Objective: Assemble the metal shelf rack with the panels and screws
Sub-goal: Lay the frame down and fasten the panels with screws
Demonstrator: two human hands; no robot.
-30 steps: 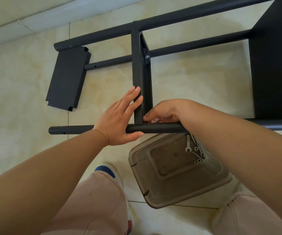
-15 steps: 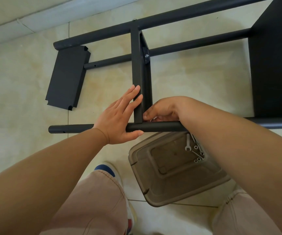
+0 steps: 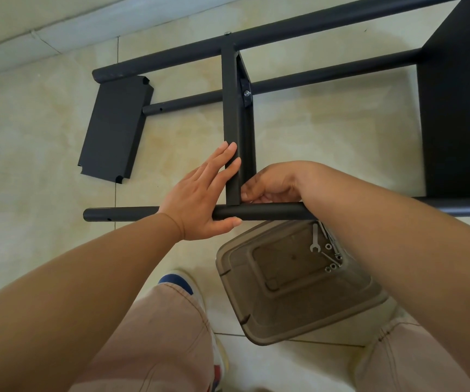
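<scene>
Careful: your rack (image 3: 299, 26) lies on its side, middle panel (image 3: 232, 123) meeting the near pole (image 3: 256, 214); left hand (image 3: 200, 199) flat, steadying that panel, right hand (image 3: 273, 183) pinching something unseen at the joint, probably a screw that could slip if the panel shifts

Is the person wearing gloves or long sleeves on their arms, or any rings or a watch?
No. Both forearms are bare right up to the edge of the picture, so no sleeves show. The left hand and the right hand have no gloves, and no rings, watch or bracelet can be seen on them. The nails look short and plain.
</scene>
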